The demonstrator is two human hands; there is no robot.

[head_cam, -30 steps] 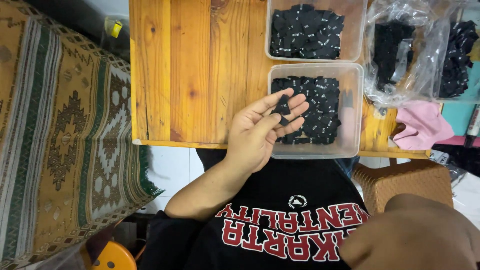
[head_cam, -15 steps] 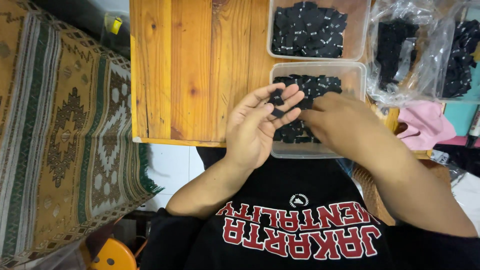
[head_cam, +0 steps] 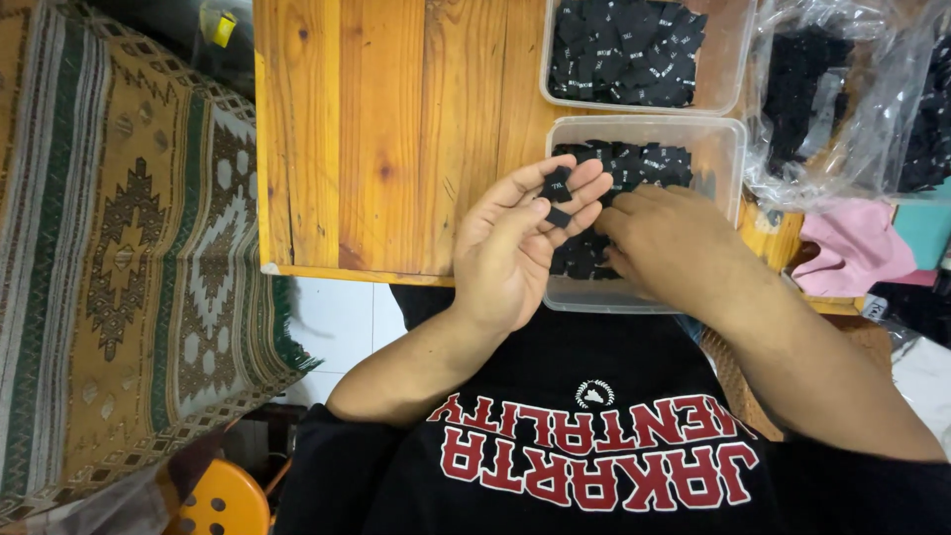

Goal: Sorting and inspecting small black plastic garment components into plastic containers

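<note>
Since a second ago, our right hand (head_cam: 674, 238) has come in from the lower right and now lies in the nearer clear plastic tub (head_cam: 728, 149) of small black fabric labels (head_cam: 654, 160); whether it grips any we cannot tell. Our left hand (head_cam: 515, 243), over the wooden desk (head_cam: 396, 129) edge, pinches two small black labels (head_cam: 557, 198) between thumb and fingertips, just beside the right hand. Beyond both hands sits a second clear tub (head_cam: 731, 69) of labels.
</note>
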